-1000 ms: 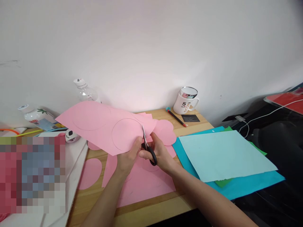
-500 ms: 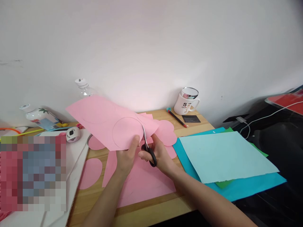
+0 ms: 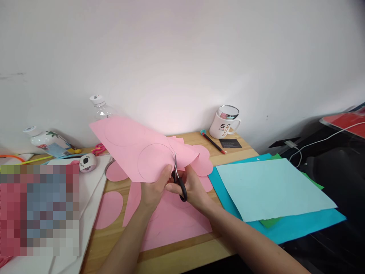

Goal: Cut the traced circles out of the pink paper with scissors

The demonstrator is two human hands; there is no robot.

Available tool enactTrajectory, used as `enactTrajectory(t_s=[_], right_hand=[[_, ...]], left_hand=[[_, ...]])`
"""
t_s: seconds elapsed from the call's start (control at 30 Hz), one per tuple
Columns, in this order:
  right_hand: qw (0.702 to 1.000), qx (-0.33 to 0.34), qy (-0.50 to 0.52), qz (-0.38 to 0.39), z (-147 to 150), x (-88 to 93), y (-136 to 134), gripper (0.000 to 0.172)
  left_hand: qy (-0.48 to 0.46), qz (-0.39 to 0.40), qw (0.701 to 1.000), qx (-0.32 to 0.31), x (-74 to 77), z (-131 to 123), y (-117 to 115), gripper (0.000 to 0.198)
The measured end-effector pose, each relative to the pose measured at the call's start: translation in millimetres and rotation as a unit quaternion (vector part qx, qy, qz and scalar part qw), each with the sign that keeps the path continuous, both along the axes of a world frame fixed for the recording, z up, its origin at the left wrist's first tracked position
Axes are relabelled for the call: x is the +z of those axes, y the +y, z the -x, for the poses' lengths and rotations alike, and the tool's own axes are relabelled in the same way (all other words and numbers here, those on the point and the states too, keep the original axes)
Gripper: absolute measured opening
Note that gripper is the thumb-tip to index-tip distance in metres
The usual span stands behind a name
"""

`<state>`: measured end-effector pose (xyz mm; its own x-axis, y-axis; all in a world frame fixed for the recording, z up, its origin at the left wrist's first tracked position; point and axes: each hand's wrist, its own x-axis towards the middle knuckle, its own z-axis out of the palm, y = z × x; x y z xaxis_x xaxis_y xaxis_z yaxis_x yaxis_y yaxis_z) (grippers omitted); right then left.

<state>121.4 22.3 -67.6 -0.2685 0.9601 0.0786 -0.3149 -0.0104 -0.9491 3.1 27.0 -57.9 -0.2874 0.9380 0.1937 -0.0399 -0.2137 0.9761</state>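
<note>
A sheet of pink paper (image 3: 122,131) with drawn circular outlines is held up above the table. My left hand (image 3: 154,190) pinches its near edge, thumb on top beside one outline. In my right hand (image 3: 192,186) is a pair of scissors (image 3: 181,186) with black handles, fingers through the loops. The blades lie across the paper at the right side of that outline, just by my left thumb. Beneath my hands lies another pink sheet (image 3: 171,232) with faint pencil lines. Rounded pink cut-outs (image 3: 110,209) lie to the left, and more pink pieces (image 3: 201,160) to the right.
A white mug (image 3: 224,123), a pen (image 3: 212,141) and a black card (image 3: 230,143) are at the back. Light blue paper (image 3: 273,190) lies over blue and green sheets on the right. Bottles (image 3: 49,142) and a white correction-tape-like item (image 3: 88,162) are at left.
The pink sheet has shifted and turned slightly to the right, its left corner moving inward and uncovering pink-handled scissors behind. The scissor blades look closer together against the outline.
</note>
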Motion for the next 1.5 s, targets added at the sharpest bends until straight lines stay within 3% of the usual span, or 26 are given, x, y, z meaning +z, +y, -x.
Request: enactTrajectory(t_s=[0.43, 0.7, 0.93, 1.5], right_hand=[[1.0, 0.007, 0.007, 0.009, -0.6, 0.8, 0.0, 0.083], [1.0, 0.018, 0.004, 0.012, -0.2, 4.5, 0.5, 0.093], [1.0, 0.015, -0.017, 0.014, -1.1, 6.8, 0.7, 0.082], [0.998, 0.026, -0.047, 0.024, -0.2, 2.5, -0.1, 0.082]], left_hand=[[0.017, 0.021, 0.999, 0.025, 4.3, -0.7, -1.1, 0.024], [0.019, -0.003, 1.0, 0.016, 2.2, 0.4, 1.1, 0.024], [0.008, 0.0, 1.0, 0.007, 2.3, 0.9, 1.2, 0.026], [-0.014, 0.01, 0.999, 0.041, 3.0, -2.6, 0.6, 0.026]])
